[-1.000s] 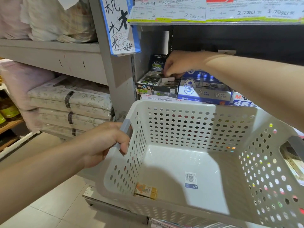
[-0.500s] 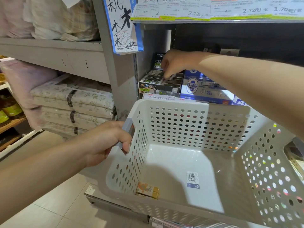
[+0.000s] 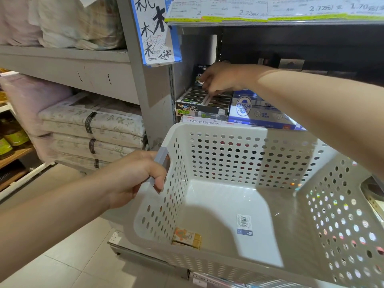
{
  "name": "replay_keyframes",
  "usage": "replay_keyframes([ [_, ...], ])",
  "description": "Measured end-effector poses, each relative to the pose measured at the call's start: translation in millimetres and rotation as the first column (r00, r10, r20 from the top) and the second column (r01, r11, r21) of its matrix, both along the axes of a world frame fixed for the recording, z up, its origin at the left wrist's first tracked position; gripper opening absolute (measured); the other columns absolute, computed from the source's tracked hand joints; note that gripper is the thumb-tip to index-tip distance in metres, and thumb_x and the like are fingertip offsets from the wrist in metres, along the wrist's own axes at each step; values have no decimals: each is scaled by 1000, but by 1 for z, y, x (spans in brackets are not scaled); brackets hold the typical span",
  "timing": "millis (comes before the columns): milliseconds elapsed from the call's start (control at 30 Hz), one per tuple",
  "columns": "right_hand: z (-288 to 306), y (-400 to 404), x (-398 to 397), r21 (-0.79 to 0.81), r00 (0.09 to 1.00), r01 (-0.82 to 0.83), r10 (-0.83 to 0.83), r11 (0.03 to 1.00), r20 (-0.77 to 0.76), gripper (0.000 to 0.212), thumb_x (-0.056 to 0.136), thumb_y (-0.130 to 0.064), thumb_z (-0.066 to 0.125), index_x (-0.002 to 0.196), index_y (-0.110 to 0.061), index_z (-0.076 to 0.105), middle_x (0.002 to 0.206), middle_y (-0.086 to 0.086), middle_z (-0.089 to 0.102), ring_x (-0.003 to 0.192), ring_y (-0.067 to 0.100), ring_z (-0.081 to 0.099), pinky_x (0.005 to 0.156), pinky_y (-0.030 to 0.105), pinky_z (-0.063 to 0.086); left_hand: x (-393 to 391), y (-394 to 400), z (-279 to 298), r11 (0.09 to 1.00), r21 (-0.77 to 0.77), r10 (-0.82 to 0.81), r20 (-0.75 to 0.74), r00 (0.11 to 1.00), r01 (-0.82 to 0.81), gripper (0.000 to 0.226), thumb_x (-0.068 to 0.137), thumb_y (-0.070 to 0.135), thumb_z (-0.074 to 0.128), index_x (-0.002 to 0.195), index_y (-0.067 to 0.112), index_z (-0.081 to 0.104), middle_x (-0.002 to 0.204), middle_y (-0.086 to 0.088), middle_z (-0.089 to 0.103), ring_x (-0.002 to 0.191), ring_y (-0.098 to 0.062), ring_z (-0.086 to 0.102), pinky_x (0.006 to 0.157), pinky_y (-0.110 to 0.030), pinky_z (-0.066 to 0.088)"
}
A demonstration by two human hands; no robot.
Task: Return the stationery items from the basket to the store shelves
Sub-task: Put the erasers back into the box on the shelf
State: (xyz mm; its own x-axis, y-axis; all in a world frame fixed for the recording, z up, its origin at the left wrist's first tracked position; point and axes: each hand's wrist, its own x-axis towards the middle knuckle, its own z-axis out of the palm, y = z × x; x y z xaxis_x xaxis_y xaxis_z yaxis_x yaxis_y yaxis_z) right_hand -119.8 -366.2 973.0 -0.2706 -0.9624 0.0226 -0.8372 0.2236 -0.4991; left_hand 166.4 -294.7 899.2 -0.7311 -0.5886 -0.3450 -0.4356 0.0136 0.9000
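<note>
My left hand grips the grey handle of a white perforated basket, held up in front of the shelf. A small orange-and-yellow box lies in the basket's near left corner, beside a barcode sticker on the floor of the basket. My right hand reaches over the basket to a black display box of small packs on the shelf. Its fingertips point down into the box. Whether they pinch anything is hidden.
A blue-and-white display box stands right of the black one. Price labels line the shelf edge above, and a handwritten sign hangs on the grey upright. Folded bedding fills the left shelves. Bottles stand at far left.
My right hand has slid a little left and toward the back over the black display box. The left hand keeps its grip on the basket handle.
</note>
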Motion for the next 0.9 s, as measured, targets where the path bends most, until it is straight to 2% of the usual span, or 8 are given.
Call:
replay_keyframes([
  [200, -1, 10, -9, -166, 997, 21, -9, 986, 74, 54, 81, 6, 50, 132, -11, 50, 131, 11, 53, 119, 25, 51, 90, 28, 49, -4, 0, 1, 1000, 8, 21, 19, 1000, -21, 31, 43, -2, 50, 66, 10, 66, 63, -14, 65, 55, -28, 64, 49, -27, 50],
  [333, -1, 50, 13, -368, 987, -14, 71, 930, 142, 33, 84, 5, 49, 114, -6, 60, 91, 1, 60, 92, 17, 57, 83, 27, 48, -7, -1, 0, 1000, 4, 23, 26, 999, -23, 33, 42, -2, 51, 70, 9, 64, 69, -17, 66, 59, -31, 65, 52, -29, 51],
  [500, -27, 129, 61, -492, 972, -130, 209, 861, 108, 22, 85, 1, 51, 80, -20, 55, 75, -7, 55, 72, 10, 54, 70, 24, 48, -11, 1, -2, 999, 6, 33, 23, 999, -33, 28, 43, -1, 51, 55, 18, 67, 66, -13, 66, 59, -29, 64, 59, -30, 51],
  [567, -42, 153, 79, -357, 954, -218, 276, 908, 120, 18, 83, 2, 53, 79, -15, 59, 72, -5, 55, 62, 5, 52, 59, 17, 45, -12, 4, -2, 999, -10, 30, 28, 999, -30, 24, 43, 1, 52, 49, 20, 65, 66, -14, 64, 63, -30, 62, 68, -35, 47],
  [633, -60, 167, 95, -18, 941, -336, 337, 942, 40, 9, 82, -4, 57, 84, -10, 63, 73, -2, 60, 58, 3, 49, 56, 15, 40, -13, 8, -2, 999, -9, 37, 25, 999, -36, 22, 42, 1, 52, 49, 19, 62, 71, -16, 61, 68, -31, 59, 71, -38, 43],
  [767, -99, 175, 123, 602, 845, -353, 520, 716, -123, 42, 87, -34, 63, 122, -12, 57, 112, 1, 64, 89, 13, 56, 69, 19, 40, -22, 14, -1, 997, 14, 81, 14, 997, -81, 19, 40, 0, 52, 49, 17, 55, 67, -15, 52, 63, -29, 49, 64, -35, 35],
  [833, -117, 174, 132, 672, 833, -311, 533, 672, -148, 57, 87, -37, 63, 133, -8, 47, 123, 5, 59, 109, 21, 57, 82, 25, 43, -25, 15, -3, 996, 22, 83, 14, 996, -84, 23, 43, -2, 53, 59, 13, 62, 73, -21, 55, 67, -31, 51, 66, -38, 36],
  [900, -132, 173, 139, 664, 825, -311, 540, 680, -166, 53, 88, -31, 62, 132, -5, 46, 119, 9, 60, 104, 25, 59, 81, 29, 47, -26, 13, -6, 996, 40, 79, 13, 997, -80, 36, 50, -5, 54, 83, 3, 67, 90, -28, 61, 79, -36, 55, 73, -43, 38],
])
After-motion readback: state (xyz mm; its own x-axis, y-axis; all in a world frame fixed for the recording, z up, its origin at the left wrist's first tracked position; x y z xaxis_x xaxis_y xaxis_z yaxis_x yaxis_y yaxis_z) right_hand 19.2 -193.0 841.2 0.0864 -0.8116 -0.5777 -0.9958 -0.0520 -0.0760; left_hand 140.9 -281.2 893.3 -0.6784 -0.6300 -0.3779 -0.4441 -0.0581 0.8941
